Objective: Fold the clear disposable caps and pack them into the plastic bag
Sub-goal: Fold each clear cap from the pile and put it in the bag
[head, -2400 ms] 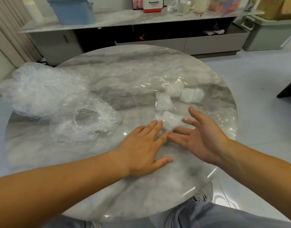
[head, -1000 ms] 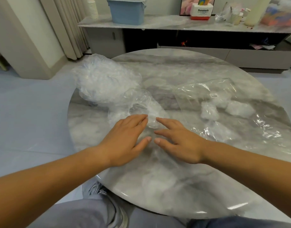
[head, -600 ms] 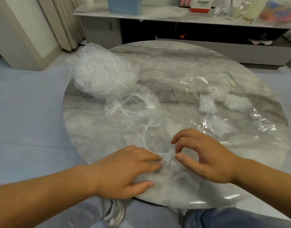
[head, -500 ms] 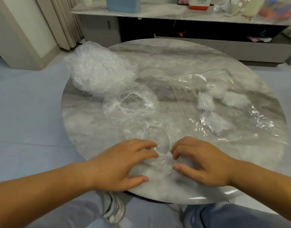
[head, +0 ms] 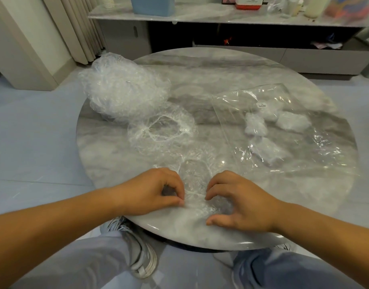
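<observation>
Clear crinkled plastic covers most of the marble table [head: 221, 65]. Far left sits the pile of caps [head: 123, 94], too tangled for me to count, all of them not yet folded. Just beside it, nearer me, lies one loose cap [head: 161, 130], spread open with its elastic ring showing. Near the front edge my left hand [head: 152, 192] pinches the rim of a single cap [head: 195, 176] between thumb and fingertips. My right hand [head: 239, 203] has its fingers curled down onto the same cap, gathering the film, with the thumb set apart. I judge this fold is only starting, since the cap lies mostly flat. To the right the one plastic bag [head: 300, 163] lies flat, holding the folded caps [head: 254, 125]. I count three small white bundles for certain, and perhaps a fourth under the label. So a few are packed, one is in hand, and most of the work remains.
</observation>
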`<state>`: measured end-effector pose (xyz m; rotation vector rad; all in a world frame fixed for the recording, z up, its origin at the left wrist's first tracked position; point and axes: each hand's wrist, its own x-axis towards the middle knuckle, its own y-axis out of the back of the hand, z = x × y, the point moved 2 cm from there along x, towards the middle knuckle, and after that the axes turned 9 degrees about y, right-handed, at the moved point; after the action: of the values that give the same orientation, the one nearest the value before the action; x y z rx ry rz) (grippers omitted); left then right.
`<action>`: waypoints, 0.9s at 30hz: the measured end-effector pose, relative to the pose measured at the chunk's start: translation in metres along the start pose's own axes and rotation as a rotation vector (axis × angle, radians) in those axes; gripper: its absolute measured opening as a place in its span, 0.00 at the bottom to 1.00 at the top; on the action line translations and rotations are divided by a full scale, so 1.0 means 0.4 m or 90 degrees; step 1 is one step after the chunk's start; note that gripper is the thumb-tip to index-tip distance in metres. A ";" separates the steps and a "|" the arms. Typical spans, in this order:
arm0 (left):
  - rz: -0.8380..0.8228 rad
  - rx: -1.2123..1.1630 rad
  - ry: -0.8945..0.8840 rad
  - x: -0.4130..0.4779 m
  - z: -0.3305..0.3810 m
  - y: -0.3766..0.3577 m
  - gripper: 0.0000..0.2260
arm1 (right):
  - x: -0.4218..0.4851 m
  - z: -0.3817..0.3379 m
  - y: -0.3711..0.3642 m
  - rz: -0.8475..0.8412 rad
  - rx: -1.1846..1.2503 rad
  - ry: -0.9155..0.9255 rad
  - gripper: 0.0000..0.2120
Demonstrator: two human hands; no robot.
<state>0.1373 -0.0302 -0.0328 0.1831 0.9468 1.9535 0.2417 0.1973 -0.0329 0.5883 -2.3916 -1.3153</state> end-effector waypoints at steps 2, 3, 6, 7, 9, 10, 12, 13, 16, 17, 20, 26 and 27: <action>-0.011 -0.038 0.036 0.000 0.000 0.005 0.01 | 0.006 0.002 -0.002 -0.002 -0.003 -0.004 0.23; -0.012 -0.052 0.057 0.000 0.000 0.008 0.01 | 0.007 0.003 -0.003 -0.004 -0.003 -0.005 0.23; -0.010 -0.084 0.101 0.003 -0.001 0.018 0.01 | 0.005 0.004 0.002 0.002 -0.002 -0.009 0.24; -0.008 -0.089 0.112 0.004 -0.001 0.021 0.02 | 0.003 0.003 0.005 0.006 0.004 -0.014 0.25; -0.009 -0.096 0.125 0.007 -0.003 0.026 0.04 | 0.002 0.003 0.012 0.004 0.011 -0.026 0.27; -0.011 -0.101 0.128 0.008 -0.004 0.027 0.05 | 0.002 0.003 0.014 -0.001 0.004 -0.025 0.27; -0.017 -0.105 0.132 0.007 -0.005 0.029 0.05 | 0.006 0.005 0.009 -0.009 -0.032 -0.010 0.24; -0.020 -0.106 0.134 0.006 -0.004 0.029 0.05 | 0.007 0.007 0.005 -0.002 -0.047 0.001 0.21; -0.023 -0.121 0.124 0.007 -0.001 0.030 0.07 | 0.013 0.007 0.002 0.045 -0.008 -0.022 0.13; -0.023 -0.140 0.121 0.006 0.001 0.032 0.09 | 0.016 0.008 0.004 0.054 0.040 -0.059 0.12; -0.039 -0.187 0.130 0.004 0.005 0.035 0.15 | 0.031 0.017 0.009 0.082 0.201 -0.200 0.12; 0.095 -0.134 0.167 0.029 0.003 0.027 0.09 | 0.065 0.050 0.018 0.117 0.199 -0.339 0.17; 0.111 -0.129 0.187 0.036 -0.001 0.027 0.10 | 0.071 0.052 0.020 0.106 0.190 -0.347 0.17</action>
<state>0.1216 -0.0220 -0.0291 -0.1473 0.9352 2.2663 0.2060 0.2014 -0.0339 0.0935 -3.0321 -1.1635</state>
